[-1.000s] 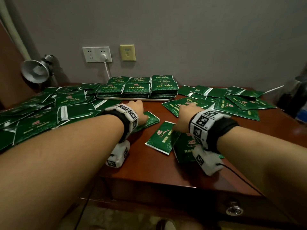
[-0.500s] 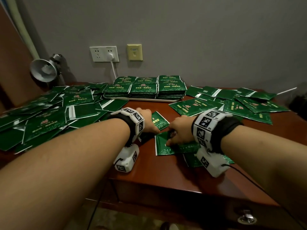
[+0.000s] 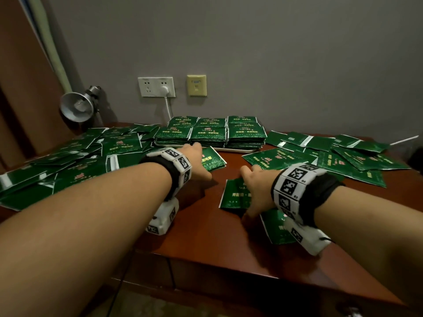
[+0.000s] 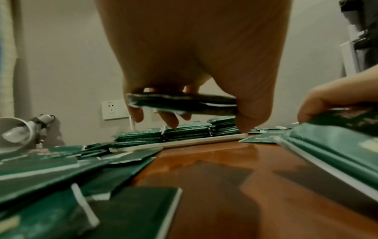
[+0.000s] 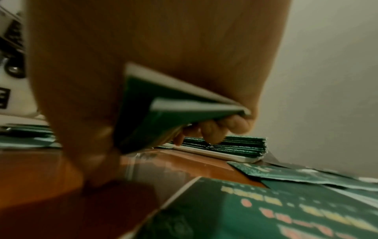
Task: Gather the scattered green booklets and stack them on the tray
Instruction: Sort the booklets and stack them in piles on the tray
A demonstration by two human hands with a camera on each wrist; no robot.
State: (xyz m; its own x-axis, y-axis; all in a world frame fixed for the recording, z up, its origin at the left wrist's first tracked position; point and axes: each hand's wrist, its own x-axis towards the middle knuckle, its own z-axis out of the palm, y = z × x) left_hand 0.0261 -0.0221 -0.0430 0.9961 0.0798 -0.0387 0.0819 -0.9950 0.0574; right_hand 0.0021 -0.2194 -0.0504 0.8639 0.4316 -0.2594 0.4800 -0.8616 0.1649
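Nearest the front edge of the glossy reddish-brown wooden desk (image 3: 206,229), a flat green printed booklet (image 3: 275,229) is partly hidden under the right wrist. Just beyond it, the right hand (image 3: 256,191) is seen lifting a thin green booklet with a white-edged cover (image 5: 163,103); in the right wrist view this booklet is pinched between thumb and curled fingers (image 5: 212,129), tilted and clear of the desk. Beside it, toward the desk's middle, the left hand (image 3: 196,161) is closed around a small bundle of green booklets (image 4: 182,103), which is held level above the wood with the fingers underneath and the thumb at one side. Along the left edge, a large overlapping heap of loose green booklets (image 3: 68,165) is spread, and a smaller scatter of the same booklets (image 3: 338,156) is laid toward the right edge. At the back edge, against the grey wall, a shallow white rectangular tray (image 4: 204,140) is set, on which neat stacks of green booklets (image 3: 210,133) are arranged in rows. A silver metal clamp lamp (image 3: 77,106) is placed at the back left corner, and a white wall socket with a plugged cable (image 3: 156,86) is seen above the tray.
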